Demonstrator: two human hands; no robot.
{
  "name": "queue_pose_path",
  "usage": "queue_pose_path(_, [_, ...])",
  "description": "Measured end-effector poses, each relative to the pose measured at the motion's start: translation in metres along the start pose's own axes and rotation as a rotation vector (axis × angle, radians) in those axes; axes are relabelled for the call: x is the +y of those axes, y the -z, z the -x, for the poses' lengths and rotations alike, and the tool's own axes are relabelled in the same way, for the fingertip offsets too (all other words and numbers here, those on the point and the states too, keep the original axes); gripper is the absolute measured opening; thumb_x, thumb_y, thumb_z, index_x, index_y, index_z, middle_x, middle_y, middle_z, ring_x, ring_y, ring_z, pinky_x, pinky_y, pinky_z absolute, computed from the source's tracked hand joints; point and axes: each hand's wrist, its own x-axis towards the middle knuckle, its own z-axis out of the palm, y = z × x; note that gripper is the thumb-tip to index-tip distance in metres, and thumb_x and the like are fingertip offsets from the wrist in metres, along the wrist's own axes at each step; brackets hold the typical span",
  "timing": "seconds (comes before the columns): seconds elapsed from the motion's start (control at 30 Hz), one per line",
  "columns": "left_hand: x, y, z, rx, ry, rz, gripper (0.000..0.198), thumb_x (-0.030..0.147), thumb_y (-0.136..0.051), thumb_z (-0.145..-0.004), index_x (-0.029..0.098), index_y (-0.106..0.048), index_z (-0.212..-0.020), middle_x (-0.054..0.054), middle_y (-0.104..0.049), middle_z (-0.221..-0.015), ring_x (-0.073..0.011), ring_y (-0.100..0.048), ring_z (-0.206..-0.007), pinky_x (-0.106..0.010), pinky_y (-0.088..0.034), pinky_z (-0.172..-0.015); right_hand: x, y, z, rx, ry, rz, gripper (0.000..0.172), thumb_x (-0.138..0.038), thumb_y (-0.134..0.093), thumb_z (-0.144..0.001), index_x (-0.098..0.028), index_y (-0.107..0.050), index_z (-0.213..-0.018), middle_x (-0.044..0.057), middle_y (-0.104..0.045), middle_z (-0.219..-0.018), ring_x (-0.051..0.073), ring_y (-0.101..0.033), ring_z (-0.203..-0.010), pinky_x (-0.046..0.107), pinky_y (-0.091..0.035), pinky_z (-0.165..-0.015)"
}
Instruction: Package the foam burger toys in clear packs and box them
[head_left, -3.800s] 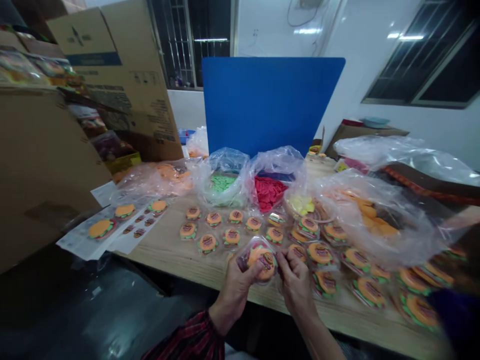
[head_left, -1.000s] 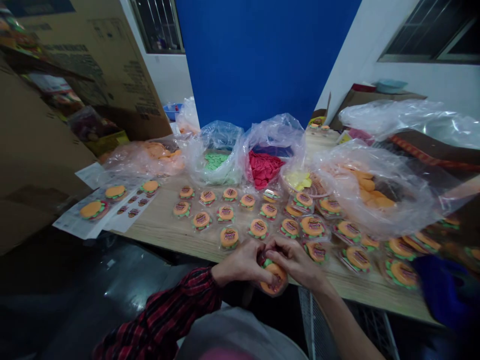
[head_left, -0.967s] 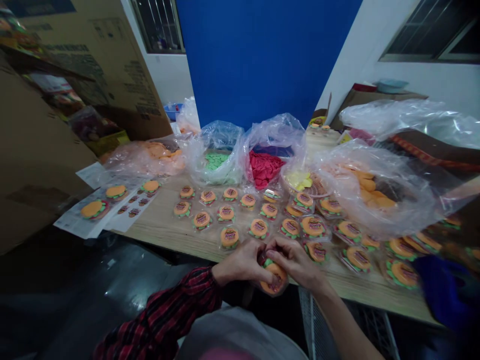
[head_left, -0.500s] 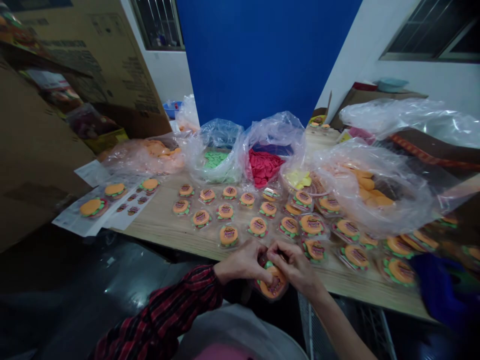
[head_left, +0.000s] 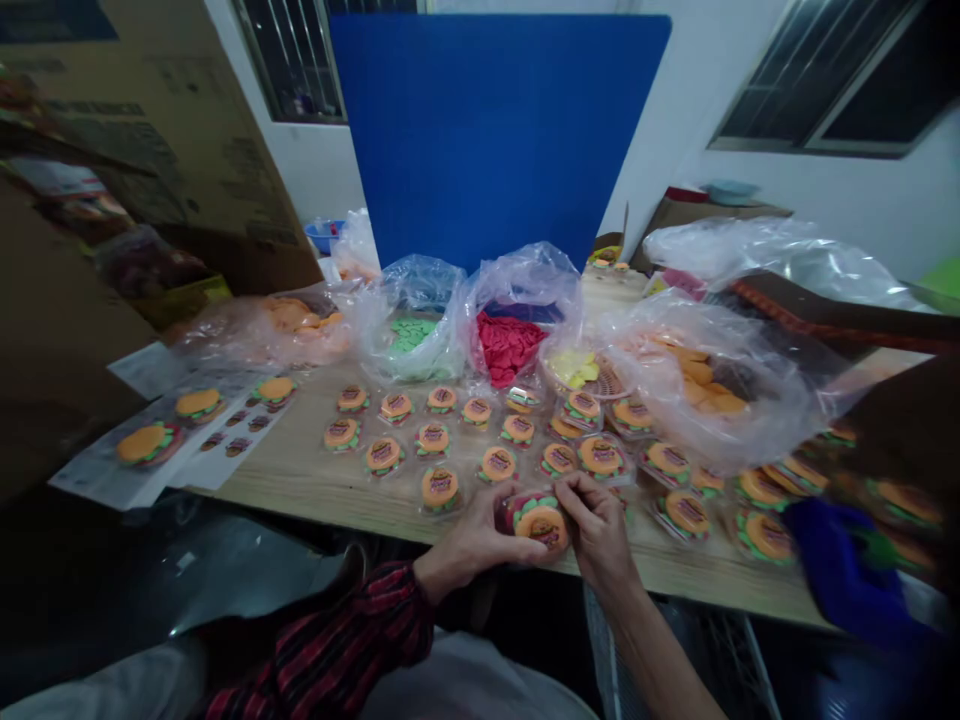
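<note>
A toy hamburger [head_left: 541, 528] in a clear plastic pack, with an orange bun, green and red layers and a printed label, is held between my two hands just over the table's front edge. My left hand [head_left: 484, 535] grips it from the left, thumb lying along its lower side. On its right edge, the fingers of my right hand [head_left: 597, 525] are closed in a pinch. Several similar packed hamburgers [head_left: 439, 487] lie in loose rows right beyond my hands. More packed hamburgers [head_left: 686, 512] crowd the table to the right.
Along the back stand plastic bags of green pieces [head_left: 412, 334], red pieces [head_left: 510, 345] and orange buns [head_left: 705, 385]. Yellow pieces [head_left: 574, 368] lie in a basket. Printed sheets [head_left: 172, 450] hold hamburgers at left. A dark blue object [head_left: 844, 570] sits at the right edge.
The packed hamburger and both hands have risen from below the table edge towards the rows. My right hand has shifted from the hamburger's top to its right side. The view has tilted up.
</note>
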Motion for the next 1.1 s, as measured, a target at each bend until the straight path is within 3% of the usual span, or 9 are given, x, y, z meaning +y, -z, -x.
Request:
queue_pose_path(0.17, [0.003,-0.013,-0.001,-0.062,-0.020,-0.097,0.040,0.018,-0.077,-0.054,0.015,-0.067,-0.093,-0.002,-0.065,-0.084,-0.0159,-0.058,-0.076,-0.025,-0.043,-0.070,-0.023,0.016,-0.004,-0.275,0.023,0.221,0.020,-0.033,-0.066,-0.073,-0.016,-0.059,-0.064,-0.002,-0.052,-0.062,0.012,-0.046,-0.060,0.023,-0.035,-0.056])
queue_pose_path(0.33, [0.005,-0.024,-0.009,-0.001,-0.018,-0.186,0.044,0.013,-0.076,-0.053,0.017,-0.066,-0.096,0.000,-0.067,-0.084,-0.0172,-0.060,-0.076,-0.024,-0.045,-0.070,-0.026,0.028,0.007,-0.140,0.089,0.222,0.025,-0.032,-0.064,-0.074,-0.017,-0.054,-0.057,-0.003,-0.048,-0.057,0.011,-0.042,-0.057,0.023,-0.033,-0.055])
queue_pose_path(0.43, [0.003,-0.034,-0.012,0.004,0.023,-0.284,0.046,0.013,-0.078,-0.048,0.018,-0.067,-0.092,-0.003,-0.069,-0.085,-0.0202,-0.062,-0.078,-0.026,-0.048,-0.070,-0.023,0.044,0.019,-0.003,0.162,0.230,0.017,-0.031,-0.060,-0.078,-0.018,-0.058,-0.066,-0.002,-0.051,-0.064,0.013,-0.046,-0.062,0.024,-0.036,-0.059])
queue_pose_path(0.57, [0.000,-0.041,-0.016,0.113,0.109,-0.250,0.045,0.027,-0.079,-0.050,0.018,-0.066,-0.092,-0.005,-0.071,-0.085,-0.0247,-0.065,-0.080,-0.030,-0.051,-0.071,-0.021,0.110,0.034,0.386,0.307,0.347,0.017,-0.033,-0.056,-0.079,-0.019,-0.058,-0.070,0.001,-0.057,-0.074,0.015,-0.052,-0.071,0.026,-0.041,-0.067])
queue_pose_path(0.7, [0.001,-0.044,-0.019,0.150,0.151,-0.203,0.051,0.035,-0.081,-0.046,0.019,-0.066,-0.092,-0.006,-0.071,-0.091,-0.0285,-0.065,-0.087,-0.032,-0.053,-0.072,-0.026,0.214,0.063,1.000,0.383,0.617,0.020,-0.039,-0.059,-0.072,-0.019,-0.055,-0.068,0.003,-0.057,-0.079,0.017,-0.053,-0.074,0.029,-0.042,-0.071])
queue_pose_path(0.77, [0.002,-0.046,-0.021,0.163,0.187,-0.135,0.056,0.036,-0.081,-0.045,0.021,-0.065,-0.096,-0.005,-0.071,-0.097,-0.0292,-0.063,-0.093,-0.032,-0.053,-0.075,-0.030,0.262,0.073,1.148,0.345,0.650,0.023,-0.040,-0.057,-0.070,-0.018,-0.057,-0.077,0.005,-0.057,-0.082,0.018,-0.051,-0.074,0.032,-0.041,-0.072])
queue_pose_path(0.9, [0.001,-0.049,-0.025,0.136,0.296,-0.057,0.055,0.034,-0.082,-0.046,0.022,-0.066,-0.097,-0.004,-0.070,-0.101,-0.0302,-0.061,-0.100,-0.035,-0.052,-0.083,-0.037,0.326,0.070,1.076,0.215,0.664,0.026,-0.043,-0.060,-0.060,-0.018,-0.063,-0.066,0.005,-0.060,-0.068,0.020,-0.051,-0.066,0.033,-0.040,-0.067])
queue_pose_path(1.0, [-0.008,-0.045,-0.029,0.078,0.356,-0.012,0.054,0.035,-0.080,-0.051,0.021,-0.065,-0.101,-0.004,-0.069,-0.104,-0.0302,-0.060,-0.103,-0.038,-0.050,-0.088,-0.039,0.344,0.056,0.942,0.129,0.648,0.022,-0.040,-0.062,-0.053,-0.019,-0.062,-0.050,0.001,-0.057,-0.050,0.018,-0.050,-0.055,0.031,-0.038,-0.059])
queue_pose_path(1.1, [-0.017,-0.039,-0.031,0.124,0.376,-0.024,0.049,0.035,-0.079,-0.055,0.020,-0.066,-0.099,-0.004,-0.070,-0.099,-0.0293,-0.060,-0.104,-0.038,-0.048,-0.090,-0.038,0.346,0.045,0.907,0.092,0.601,0.019,-0.037,-0.064,-0.048,-0.019,-0.062,-0.045,0.000,-0.056,-0.046,0.016,-0.048,-0.051,0.029,-0.035,-0.054])
